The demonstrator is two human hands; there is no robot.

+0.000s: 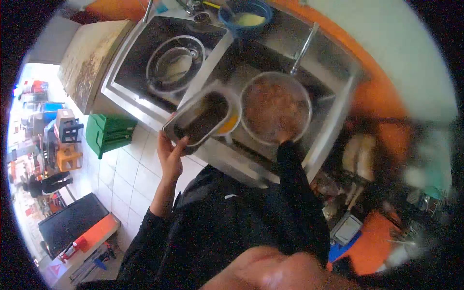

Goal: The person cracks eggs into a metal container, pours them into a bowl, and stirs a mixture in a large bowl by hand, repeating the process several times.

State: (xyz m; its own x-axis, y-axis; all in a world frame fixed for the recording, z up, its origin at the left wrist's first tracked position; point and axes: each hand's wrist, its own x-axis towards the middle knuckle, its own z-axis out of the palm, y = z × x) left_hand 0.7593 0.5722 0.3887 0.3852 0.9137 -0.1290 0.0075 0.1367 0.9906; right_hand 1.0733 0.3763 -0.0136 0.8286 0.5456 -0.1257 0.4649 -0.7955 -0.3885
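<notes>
My left hand [173,153] grips the near end of a rectangular metal pan [202,118], its thumb over the rim. The pan is tilted above the divider and front edge of the double sink, with dark contents or a dark inside. A white container [232,126] with something yellow is partly hidden behind the pan. My right hand [286,135] reaches into a large round bowl [275,106] of reddish-brown pieces in the right basin; its fingers are blurred and hidden among the pieces.
A metal pot [175,70] sits in the left basin, and a blue tub [245,18] stands behind the sink. The faucet [305,48] rises over the right basin. A green bin [108,133] is on the tiled floor at left.
</notes>
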